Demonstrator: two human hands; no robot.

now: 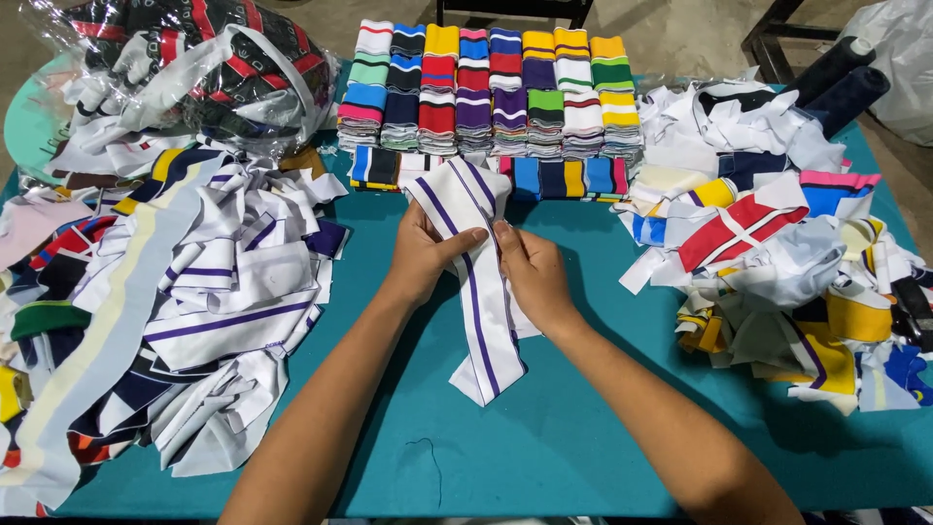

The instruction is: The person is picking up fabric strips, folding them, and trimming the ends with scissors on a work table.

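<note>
At the far left, a clear plastic bag (194, 73) stuffed with dark patterned fabric is being propped on the teal tabletop (544, 437), and below it a loose heap of white and purple-striped knit strips (209, 311) is being spread toward the near edge. In the middle, a white ribbed strip with purple stripes (478, 292) is being held above the tabletop by both hands: the left hand (420, 258) is being closed on its left edge, thumb laid across the face of the cloth, while the right hand (533, 272) is being pinched onto its right edge at about the same height. The strip's long axis is being kept running away from the person, tilted slightly leftward at the far end; its near end is hanging down toward the tabletop and its far end is being folded over near the stacks. Neither hand is placed nearer than the other, the strip lying directly between them. Behind it, neat stacks of folded striped collars (496, 92) are being lined up in rows, and at the right a second jumbled pile of mixed coloured strips (777, 253) is being left beside two dark thread cones (841, 83).
</note>
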